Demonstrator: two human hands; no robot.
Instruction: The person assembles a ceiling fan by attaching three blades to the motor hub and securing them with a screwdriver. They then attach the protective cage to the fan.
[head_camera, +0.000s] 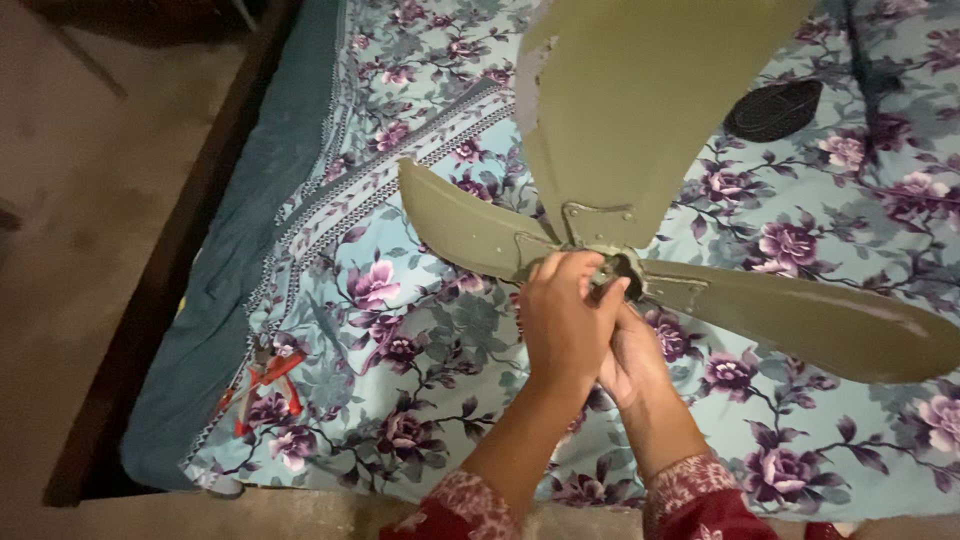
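An olive-green ceiling fan with three blades (640, 110) hangs in front of me, above a bed. My left hand (565, 315) wraps its fingers over the fan's dark hub (622, 270) from the left. Under the hub, my right hand (632, 355) cups it from below, partly hidden behind the left hand. Both forearms rise from the bottom edge in red patterned sleeves. One blade (465, 225) points left, another (820, 325) points right, and the widest fills the top centre.
The bed below carries a light blue sheet with purple flowers (420, 330). Red-handled pliers (268, 385) lie on it at the lower left. A dark oval object (775, 108) rests at the upper right. The bed's dark wooden edge (160, 290) and floor are at left.
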